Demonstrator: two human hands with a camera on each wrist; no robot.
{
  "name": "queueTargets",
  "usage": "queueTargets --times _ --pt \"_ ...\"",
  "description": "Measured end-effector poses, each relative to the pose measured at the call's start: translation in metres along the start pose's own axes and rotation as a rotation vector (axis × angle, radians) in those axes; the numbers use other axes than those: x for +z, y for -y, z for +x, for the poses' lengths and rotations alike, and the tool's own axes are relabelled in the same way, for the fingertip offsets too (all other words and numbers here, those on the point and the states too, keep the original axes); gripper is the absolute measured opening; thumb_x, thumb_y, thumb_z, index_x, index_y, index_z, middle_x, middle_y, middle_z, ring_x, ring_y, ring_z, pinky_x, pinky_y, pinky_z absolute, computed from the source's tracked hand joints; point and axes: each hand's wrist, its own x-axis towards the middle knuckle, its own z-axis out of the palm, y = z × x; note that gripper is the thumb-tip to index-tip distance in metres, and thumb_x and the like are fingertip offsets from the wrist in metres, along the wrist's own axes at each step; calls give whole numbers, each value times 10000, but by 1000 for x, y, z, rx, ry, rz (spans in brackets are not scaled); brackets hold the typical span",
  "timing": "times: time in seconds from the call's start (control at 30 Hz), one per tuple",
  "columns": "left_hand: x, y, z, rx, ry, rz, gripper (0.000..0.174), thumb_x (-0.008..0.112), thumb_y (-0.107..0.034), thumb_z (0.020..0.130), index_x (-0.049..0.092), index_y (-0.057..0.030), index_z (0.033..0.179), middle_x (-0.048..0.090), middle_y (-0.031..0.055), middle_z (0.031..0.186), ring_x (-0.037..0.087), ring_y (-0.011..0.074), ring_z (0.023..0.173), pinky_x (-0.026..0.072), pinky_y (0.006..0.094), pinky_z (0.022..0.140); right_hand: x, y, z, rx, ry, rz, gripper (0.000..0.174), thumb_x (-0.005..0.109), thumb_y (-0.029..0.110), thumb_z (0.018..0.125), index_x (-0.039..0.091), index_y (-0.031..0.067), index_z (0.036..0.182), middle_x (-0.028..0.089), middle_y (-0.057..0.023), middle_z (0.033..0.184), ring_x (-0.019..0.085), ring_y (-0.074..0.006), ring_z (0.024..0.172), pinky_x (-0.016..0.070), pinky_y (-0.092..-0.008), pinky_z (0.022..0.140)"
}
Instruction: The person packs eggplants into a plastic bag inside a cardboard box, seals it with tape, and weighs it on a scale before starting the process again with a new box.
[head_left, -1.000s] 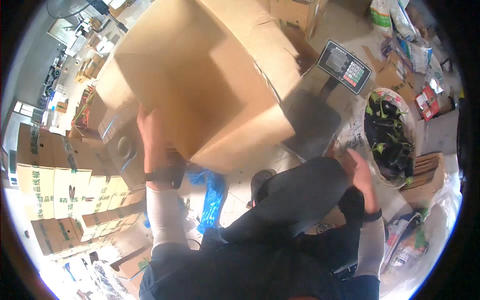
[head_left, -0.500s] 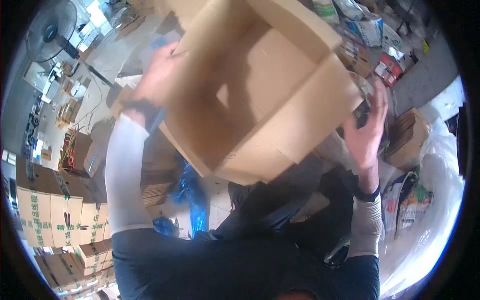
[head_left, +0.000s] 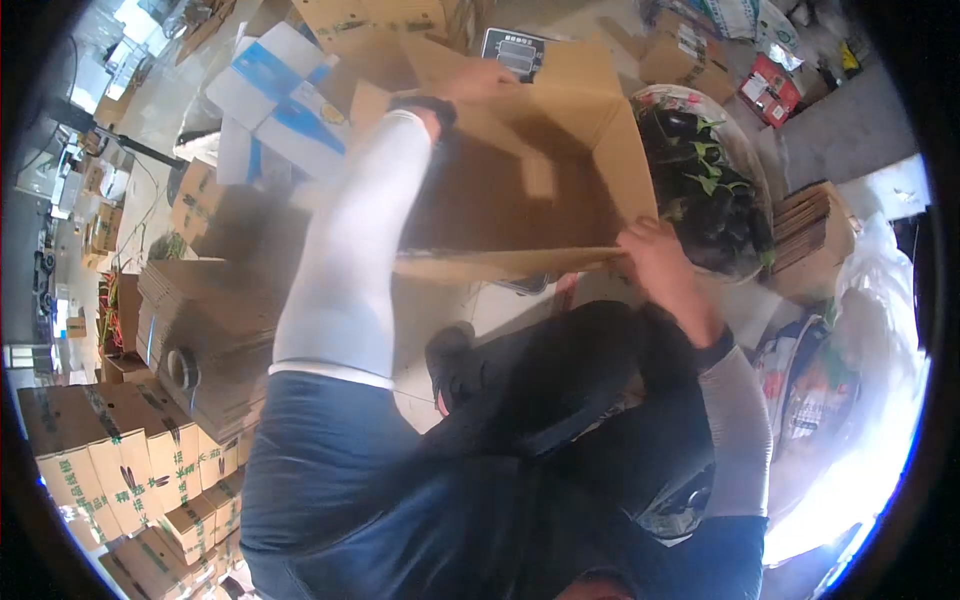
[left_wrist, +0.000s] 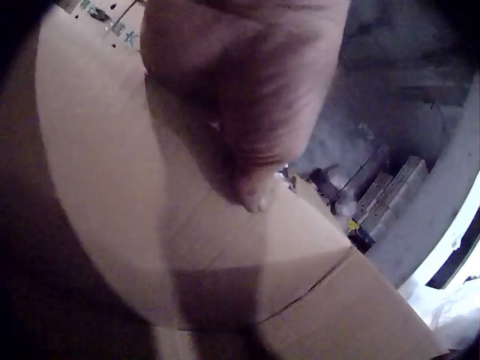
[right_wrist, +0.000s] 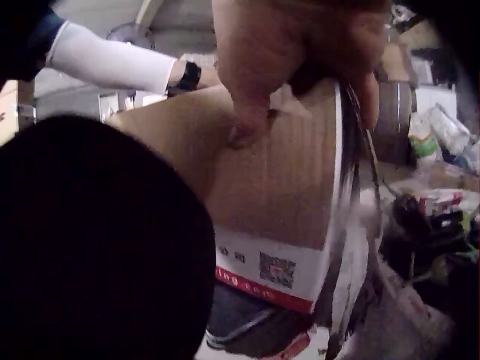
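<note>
brown cardboard box (head_left: 500, 200): the left hand (head_left: 478, 82) grips its far rim, the right hand (head_left: 668, 278) its near right corner.

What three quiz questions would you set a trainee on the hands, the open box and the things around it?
1. Multiple choice: in the head view, what stands just to the right of the open cardboard box?
A) a standing fan
B) a basket of eggplants
C) a roll of tape

2. True or false: the left hand and the right hand are both on the open cardboard box.

3. Fill in the blank: in the right wrist view, the box wall below the right hand carries a square ____ code.

Key: 1 B; 2 true; 3 QR.
</note>
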Motion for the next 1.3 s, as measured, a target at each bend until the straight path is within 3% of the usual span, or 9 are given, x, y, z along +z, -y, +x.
queueTargets --times 0.2,0.4,0.53,0.6,0.87,0.93,1.0,1.13,1.3 --pt "52 -20 -35 147 -248 -133 350 552 -334 935 648 -116 1192 636 179 1183 585 351 1113 467 403 949 117 -8 -14 122 521 -375 194 632 273 802 631 132 935 620 -42 910 646 -260 862 495 -466 796" --pt "59 74 -190 -319 -956 -590 410 616 -287 922 606 -4 1218 660 135 1173 626 209 1048 474 305 924 212 -66 -66 -268 240 -400 276 650 269 772 632 132 1011 626 -75 919 654 -283 834 506 -449 695" --pt "102 56 -275 -535 -701 -1291 437 625 -256 935 572 49 1244 642 100 1151 584 181 1040 464 320 930 153 -38 -83 -104 413 -148 265 643 265 776 636 132 1005 627 -76 918 654 -283 834 507 -447 695" --pt "205 111 -256 -383 -641 -1083 429 608 -252 948 560 31 1268 640 113 1153 584 192 1045 463 332 933 115 -24 -106 -29 464 -85 260 639 263 777 637 133 1002 628 -76 917 653 -283 833 508 -446 696" --pt "219 103 -208 -337 -514 -2342 602 492 -454 987 472 31 1344 515 157 1364 515 262 1228 449 401 993 -34 27 -208 439 599 28 240 626 255 785 644 133 991 631 -77 916 652 -284 832 510 -441 697" --pt "219 130 -182 -523 -497 -2152 543 559 -416 958 505 -35 1341 515 164 1373 524 306 1223 442 419 996 -47 32 -215 506 609 37 236 622 253 787 646 133 988 631 -78 915 651 -285 832 510 -440 697" --pt "170 127 -177 -556 -534 -609 519 655 -352 875 543 -117 1324 546 164 1340 539 345 1206 444 417 995 -42 32 -210 528 618 55 231 619 251 788 648 133 985 632 -78 915 651 -285 832 511 -439 697" --pt "131 141 -128 3 -623 265 649 682 -243 789 459 -194 1396 390 131 1474 333 336 1388 280 582 1095 27 18 -168 402 613 90 223 612 248 792 651 134 980 633 -78 914 650 -285 831 512 -437 698" --pt "123 172 -79 -37 -393 506 928 791 -269 690 307 -240 1482 317 92 1515 217 291 1447 195 585 1137 120 6 -107 226 589 107 213 604 243 797 655 134 973 635 -79 913 649 -286 831 513 -434 699"
